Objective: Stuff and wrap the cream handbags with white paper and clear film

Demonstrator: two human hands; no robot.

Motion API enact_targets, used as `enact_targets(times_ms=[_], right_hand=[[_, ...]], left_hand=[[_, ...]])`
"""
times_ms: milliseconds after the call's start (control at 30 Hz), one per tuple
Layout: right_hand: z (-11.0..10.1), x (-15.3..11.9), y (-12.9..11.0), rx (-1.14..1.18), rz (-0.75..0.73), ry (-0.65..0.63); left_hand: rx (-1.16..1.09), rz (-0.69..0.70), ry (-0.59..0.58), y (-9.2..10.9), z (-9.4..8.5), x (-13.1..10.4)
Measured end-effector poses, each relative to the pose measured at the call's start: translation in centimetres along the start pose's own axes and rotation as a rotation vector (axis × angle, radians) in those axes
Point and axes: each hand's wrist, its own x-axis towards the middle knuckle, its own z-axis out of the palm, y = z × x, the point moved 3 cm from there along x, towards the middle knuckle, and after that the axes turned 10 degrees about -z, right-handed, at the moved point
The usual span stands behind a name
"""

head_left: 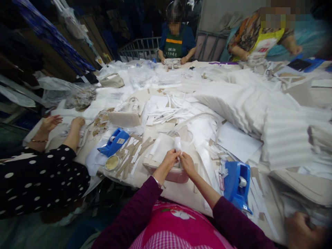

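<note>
A cream handbag [163, 141] lies on the table right in front of me, its base toward my body. A strip of white wrapping [177, 143] stands up from the bag, apparently around part of its strap or handle. My left hand [171, 159] and my right hand [187, 163] meet at the lower end of this wrapping, fingertips closed on it in a pinch. What lies under the wrapping is hidden. Another white roll [155, 148] rests on the bag's left side.
Blue tape dispensers stand left [114, 141] and right [237, 185] of the bag. Near the left one are a small round tin [112, 162] and scattered paper strips [132, 152]. White foam sheets [243, 100] pile up at right. Co-workers' hands are at left, right and across the table.
</note>
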Motion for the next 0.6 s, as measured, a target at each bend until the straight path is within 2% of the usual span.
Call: enact_targets(times_ms=[167, 233, 300, 400, 500, 600], right_hand=[[0.6, 0.1, -0.2, -0.066, 0.009, -0.002], [0.3, 0.1, 0.1, -0.091, -0.01, -0.028], [-1.1, 0.1, 1.1, -0.111, -0.048, -0.058], [-4.6, 0.3, 3.8, -0.209, -0.116, -0.089], [-7.6, 0.2, 6.4, -0.37, -0.205, -0.245], [-7.7, -0.8, 7.2, -0.406, -0.461, -0.48]], left_hand=[[0.013, 0.021, 0.011, -0.1, 0.0, 0.5], [0.007, 0.022, -0.003, -0.1, 0.0, 0.8], [-0.004, 0.01, -0.014, -0.2, -0.1, 1.1], [-0.039, -0.03, -0.024, -0.4, -0.5, 1.4], [-0.076, -0.04, -0.067, -0.4, -0.6, 1.3], [-0.105, -0.062, -0.069, -0.2, -0.4, 1.0]])
